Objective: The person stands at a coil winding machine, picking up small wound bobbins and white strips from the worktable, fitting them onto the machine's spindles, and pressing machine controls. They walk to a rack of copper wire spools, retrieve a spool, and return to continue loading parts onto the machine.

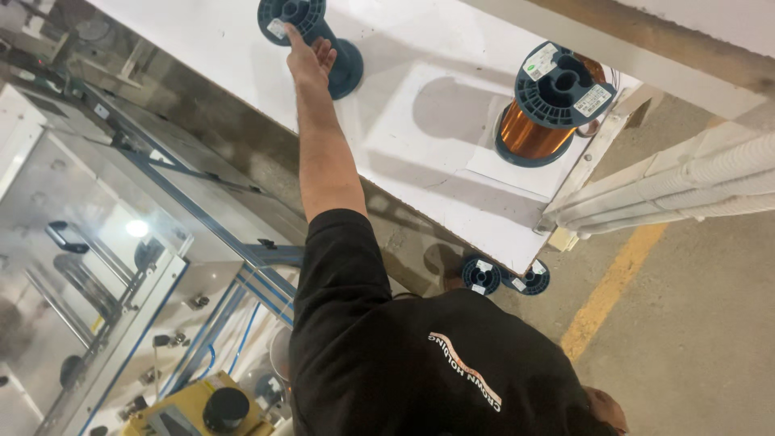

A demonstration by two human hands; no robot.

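My left hand [309, 58] reaches far out, arm straight, and closes on the core of an empty blue plastic spool [345, 66]. The spool lies on its side at the far part of a white tabletop [420, 169]. To the right on the same top stands a second blue spool [549, 101], wound with copper wire and with white labels on its upper flange. My black short-sleeved shirt fills the bottom of the view. My right hand is out of sight.
Two small blue spools [482, 274] [533, 279] lie under the table's near edge. White corrugated conduits [686, 182] run along the right. A yellow line [613, 282] crosses the concrete floor. A glass-panelled machine [97, 242] and a yellow device [202, 408] are at left.
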